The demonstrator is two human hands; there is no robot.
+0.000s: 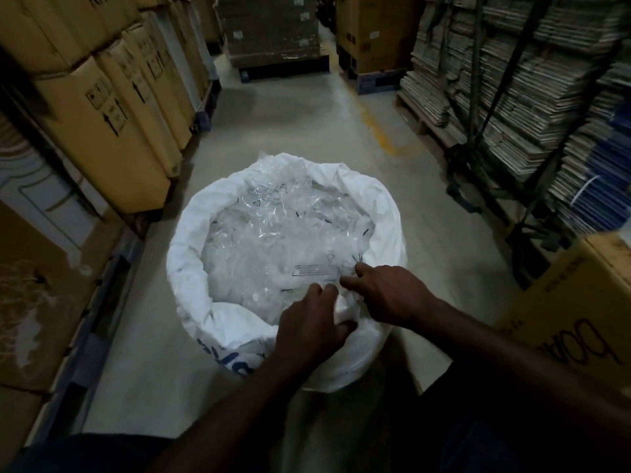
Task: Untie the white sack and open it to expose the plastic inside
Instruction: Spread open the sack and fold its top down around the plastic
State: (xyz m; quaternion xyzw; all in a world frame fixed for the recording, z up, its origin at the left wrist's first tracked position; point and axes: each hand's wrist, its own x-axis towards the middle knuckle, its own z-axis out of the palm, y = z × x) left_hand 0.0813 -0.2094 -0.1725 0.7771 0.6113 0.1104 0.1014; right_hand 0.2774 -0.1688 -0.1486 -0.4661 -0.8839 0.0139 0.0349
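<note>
Standing along the left wall: tall tan cardboard cartons [112, 124], smooth-faced, square-cornered, printed with black upright arrows, resting on dark pallets. Lying nearer on the left: a torn brown carton [37, 302], its surface scuffed to ragged pale patches. Spreading down the middle: a pale, matte concrete floor [300, 131] bearing a worn yellow line. Sitting on that floor, in the centre just ahead of the person: the white sack [191, 240], already gaping, its woven mouth rolled outward into a thick, soft, rumpled ring, blue lettering showing low on the near side. Filling it to the brim: clear plastic [273, 233], thin, glossy, crinkled, catching highlights, carrying small black printed marks. Pinching the near rim of the sack between curled fingers and thumb: the left hand [310, 326]. Gripping the crumpled film and rim just beside it, fingers bent down: the right hand [386, 295]. Rising at the right: strapped stacks of flattened grey cardboard [532, 97], layered edges ragged, and a yellowish box [580, 312] with dark lettering.
</note>
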